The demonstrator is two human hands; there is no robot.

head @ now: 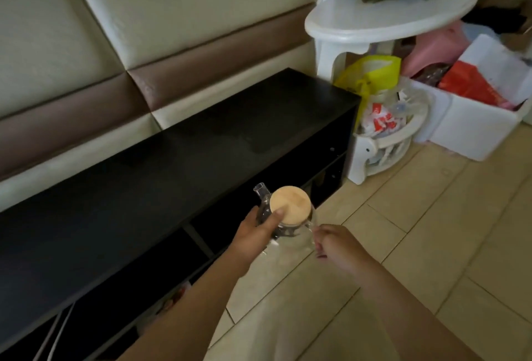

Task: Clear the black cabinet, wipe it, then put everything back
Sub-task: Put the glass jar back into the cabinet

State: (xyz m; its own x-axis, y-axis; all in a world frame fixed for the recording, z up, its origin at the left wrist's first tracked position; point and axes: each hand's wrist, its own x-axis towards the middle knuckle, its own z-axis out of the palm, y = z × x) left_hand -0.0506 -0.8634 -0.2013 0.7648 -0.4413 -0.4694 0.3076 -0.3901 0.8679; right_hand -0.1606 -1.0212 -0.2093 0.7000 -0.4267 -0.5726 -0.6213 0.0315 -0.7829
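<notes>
Glass teapot (283,226) with a round bamboo lid (290,205), that's what is in hand here. Only the head view to go on. It's held in the air just off the front edge of the black cabinet (201,153), toward its right end, partly over the floor tiles (431,216). The cabinet top looks bare, with dull, maybe damp streaks near the right end, so my guess is this is the put-back part of the job.

Left hand (253,231) is wrapped round the pot's body with the thumb pressing down on the lid. Right hand (339,245) has its fingers curled in, pinching the clear handle (312,231). The little spout (260,189) points away toward the cabinet.

Handling-wise: thin glass, so fragile and probably a bit slick, and it looks empty, so light. The lid likely just sits loose, which is why a thumb on top makes sense. Handle plus a hand on the body seems the safest hold. Set it down gently, well back from the front edge, and don't knock the spout, that's the bit I'd expect to chip first.
</notes>
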